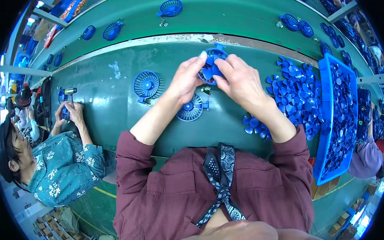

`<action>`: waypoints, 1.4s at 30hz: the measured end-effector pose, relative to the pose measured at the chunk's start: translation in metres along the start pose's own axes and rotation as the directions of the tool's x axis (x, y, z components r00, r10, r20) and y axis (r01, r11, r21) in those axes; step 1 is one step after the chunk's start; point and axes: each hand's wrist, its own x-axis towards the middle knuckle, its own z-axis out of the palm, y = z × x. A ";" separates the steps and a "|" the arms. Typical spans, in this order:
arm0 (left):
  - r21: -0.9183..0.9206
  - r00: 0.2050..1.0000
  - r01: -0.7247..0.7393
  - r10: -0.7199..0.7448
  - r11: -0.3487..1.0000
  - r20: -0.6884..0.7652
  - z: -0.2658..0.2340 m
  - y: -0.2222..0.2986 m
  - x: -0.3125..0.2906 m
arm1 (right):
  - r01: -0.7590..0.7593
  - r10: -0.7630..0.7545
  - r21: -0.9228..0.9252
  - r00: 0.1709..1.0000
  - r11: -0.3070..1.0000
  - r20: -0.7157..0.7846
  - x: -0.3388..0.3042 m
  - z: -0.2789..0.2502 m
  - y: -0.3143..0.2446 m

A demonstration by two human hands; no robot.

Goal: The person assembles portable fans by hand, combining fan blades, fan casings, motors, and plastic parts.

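Above the middle of the table, my left hand (186, 78) is closed round the rim of a round blue fan housing (219, 47). A blue fan blade (208, 72) sits within that ring, and the fingers of my right hand (243, 83) pinch it from the right. Part of the blade is hidden behind the fingers. Just below my hands lies a second fan housing (189, 108), with a small circuit board (206, 90) near its top. To the left of my left forearm is another fan housing (146, 84), its slatted face up.
Loose blue fan blades (298, 92) are heaped on the right. Beside them stands a blue tray (326, 121) full of small blades. A green conveyor belt (230, 18) beyond a raised edge carries several fan housings. A co-worker (65, 166) sits at the left, handling a tool.
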 end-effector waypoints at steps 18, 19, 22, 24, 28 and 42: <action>0.263 0.972 -0.235 0.228 0.936 0.058 0.000 -0.012 -0.016 | -0.519 0.326 0.713 0.854 0.471 0.406 -0.012 0.023 0.030; 0.314 0.964 -0.266 0.257 0.912 0.070 -0.001 -0.013 -0.015 | -0.520 0.326 0.791 0.846 0.323 0.422 -0.011 0.026 0.030; 0.353 0.963 -0.265 0.263 0.897 0.055 -0.002 -0.016 -0.013 | -0.529 0.301 0.804 0.840 0.270 0.452 -0.010 0.028 0.033; 0.373 0.958 -0.280 0.280 0.885 0.054 -0.003 -0.016 -0.011 | -0.522 0.294 0.808 0.845 0.274 0.447 -0.011 0.032 0.036; 0.644 0.912 -0.369 0.396 0.670 0.111 -0.003 -0.014 -0.004 | -0.443 0.298 0.754 0.894 0.485 0.334 -0.016 0.047 0.046; 0.931 0.687 -0.261 0.629 -0.255 0.365 -0.033 0.036 0.177 | -0.482 0.488 0.077 0.868 0.873 -0.096 -0.021 -0.030 0.187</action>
